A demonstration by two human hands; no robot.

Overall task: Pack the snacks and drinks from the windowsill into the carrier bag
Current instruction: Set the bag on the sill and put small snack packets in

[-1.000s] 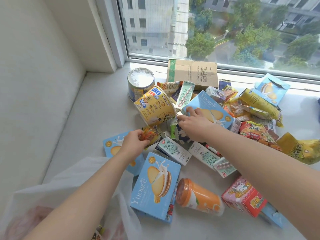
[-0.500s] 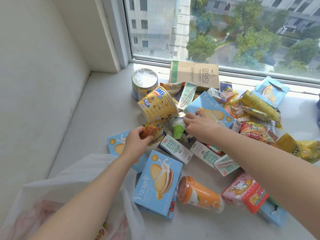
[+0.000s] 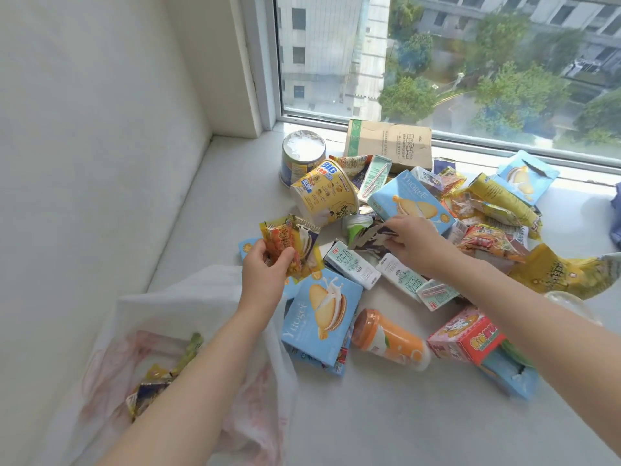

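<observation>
Our left hand (image 3: 265,274) held small orange-yellow snack packets (image 3: 289,245) in a closed grip, above the windowsill (image 3: 235,183) – near the white carrier bag (image 3: 188,297) at the lower left. Our right hand (image 3: 415,243) pinched a dark packet (image 3: 368,235) in the snack pile, beside the milk cartons (image 3: 353,267)

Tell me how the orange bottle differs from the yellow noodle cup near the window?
The orange bottle lies on its side near the front; the yellow noodle cup sits tilted farther back, leaning in the pile. The bottle is slim with an orange cap; the cup is wide and tapers. Both rest on the windowsill, untouched by either hand.
</observation>
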